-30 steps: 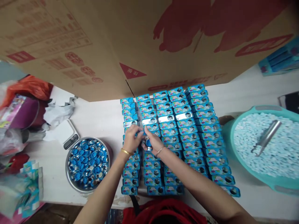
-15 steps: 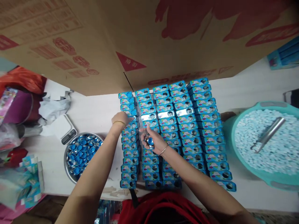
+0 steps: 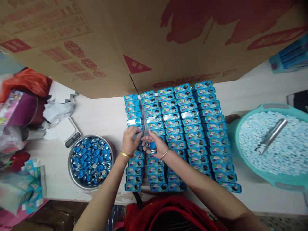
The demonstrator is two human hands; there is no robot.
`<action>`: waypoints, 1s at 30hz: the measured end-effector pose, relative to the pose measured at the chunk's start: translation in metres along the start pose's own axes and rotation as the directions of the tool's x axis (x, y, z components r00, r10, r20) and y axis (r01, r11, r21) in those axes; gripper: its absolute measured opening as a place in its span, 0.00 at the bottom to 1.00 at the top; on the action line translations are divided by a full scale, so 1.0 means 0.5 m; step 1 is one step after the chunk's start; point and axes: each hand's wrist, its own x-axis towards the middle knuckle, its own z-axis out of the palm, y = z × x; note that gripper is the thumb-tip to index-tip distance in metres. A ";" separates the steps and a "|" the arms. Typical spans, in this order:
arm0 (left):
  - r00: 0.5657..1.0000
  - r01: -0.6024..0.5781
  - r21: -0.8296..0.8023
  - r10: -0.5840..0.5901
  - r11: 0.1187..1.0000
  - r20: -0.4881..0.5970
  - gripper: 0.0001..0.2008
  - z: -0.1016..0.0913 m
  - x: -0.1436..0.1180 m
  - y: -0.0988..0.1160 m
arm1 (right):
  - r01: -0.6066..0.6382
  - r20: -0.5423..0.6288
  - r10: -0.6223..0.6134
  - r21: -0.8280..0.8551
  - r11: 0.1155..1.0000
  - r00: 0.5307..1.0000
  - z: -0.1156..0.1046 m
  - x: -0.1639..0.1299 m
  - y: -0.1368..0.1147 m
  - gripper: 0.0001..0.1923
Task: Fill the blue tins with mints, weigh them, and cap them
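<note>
Left hand (image 3: 130,141) back beside right hand (image 3: 154,146) (blue caps (image 3: 152,146) held) over tins (image 3: 192,134).

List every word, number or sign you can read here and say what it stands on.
Nothing can be read for certain.
Cardboard box: red print, a red triangle with white characters and round stamps, all upside down and blurred.
Blue tins: white label text, too small.
Scale: display shows no readable digits.

White worktable (image 3: 101,115) under soft daylight, tall cardboard carton (image 3: 149,41) behind
</note>
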 end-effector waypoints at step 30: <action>0.989 0.125 -0.133 -0.114 0.983 0.090 0.05 0.023 -0.086 0.099 | 0.051 -0.023 -0.053 -0.082 0.995 0.998 -0.032 -0.063 0.051 0.22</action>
